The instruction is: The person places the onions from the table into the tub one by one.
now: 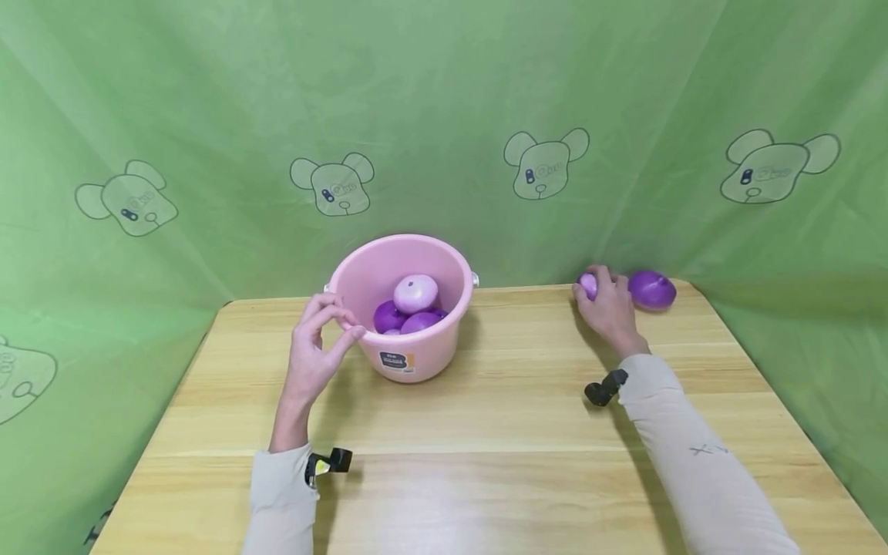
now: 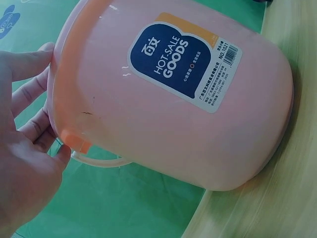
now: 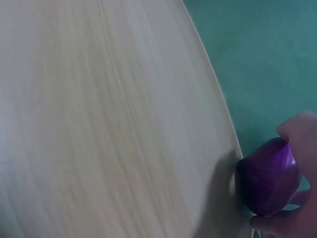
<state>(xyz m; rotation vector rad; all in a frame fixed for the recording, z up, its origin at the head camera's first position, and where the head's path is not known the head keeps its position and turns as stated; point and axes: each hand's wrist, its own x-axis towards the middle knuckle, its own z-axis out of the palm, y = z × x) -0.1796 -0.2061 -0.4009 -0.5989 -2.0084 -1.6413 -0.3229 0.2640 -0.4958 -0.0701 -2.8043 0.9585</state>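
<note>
A pink bucket (image 1: 447,339) stands upright on the table, holding several purple onions, with a paler one (image 1: 415,294) on top. My left hand (image 1: 317,351) holds the bucket's rim at its near left side; in the left wrist view, the left hand (image 2: 27,144) has its fingertips on the rim. Far to the right, my right hand (image 1: 610,312) grips a purple onion (image 3: 270,176) at the table's back edge, mostly covered by the fingers in the head view. Just right of that hand lies another purple onion (image 1: 652,290).
The wooden table (image 1: 513,432) reaches back to a green cloth (image 1: 444,108) printed with bear faces, which also hangs at both sides. A white bucket handle (image 2: 101,161) hangs against the bucket's side. Black wrist cameras sit on both sleeves.
</note>
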